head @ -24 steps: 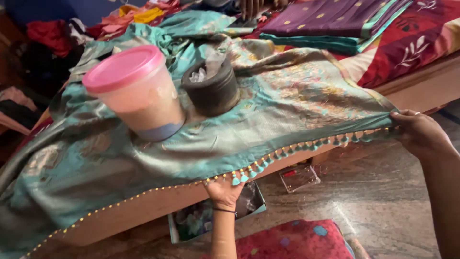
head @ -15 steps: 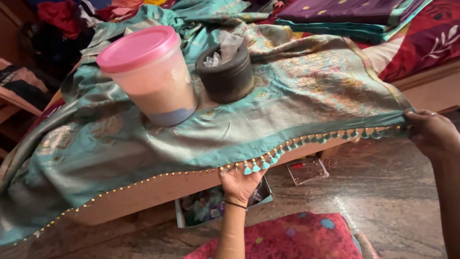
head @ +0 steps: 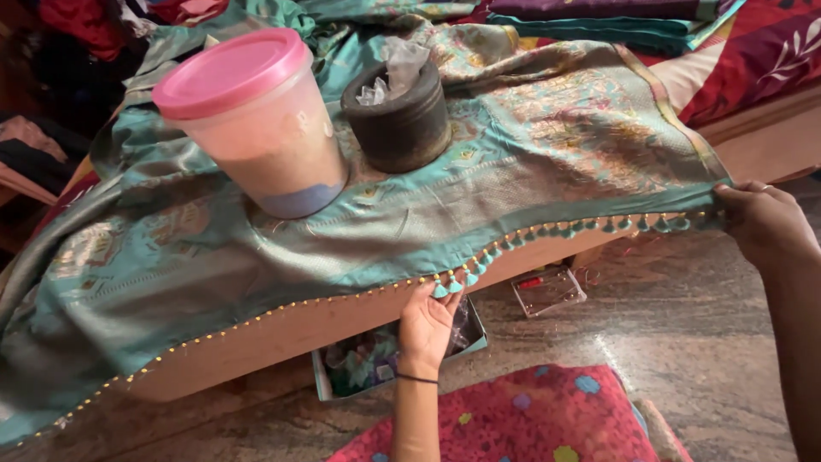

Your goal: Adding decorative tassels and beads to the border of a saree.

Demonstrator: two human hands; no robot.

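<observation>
The left hand (head: 426, 321) reached up to the hanging edge of a teal cloth (head: 359, 239), its grip pinched together on the hem where small teal tassels (head: 466, 278) hung. The right hand (head: 765, 224) had its grip clamped on the cloth's far corner, pulling the edge taut between the two hands. The cloth lay spread over the side of a bed (head: 299, 329), its border draped down past the wooden frame.

Judging by the edge alone, the work looked roughly half done: tassels ran along the stretch from the left hand to the right hand, while the stretch leftward of the left hand showed only a line of small yellow beads (head: 256, 321) and no tassels yet.

Two things stood on the cloth and seemed to weigh it down: a plastic tub (head: 261, 137) with a pink lid, and just beside it a dark round pot (head: 400, 115) with crumpled plastic in it. Folded cloths in purple, teal and red lay further back on the bed. Below was a polished stone floor (head: 684, 342), with a clear plastic box (head: 547, 291) and an open box of odds and ends (head: 368, 368) under the bed's edge, and a red patterned cushion (head: 530, 419) near the person.
</observation>
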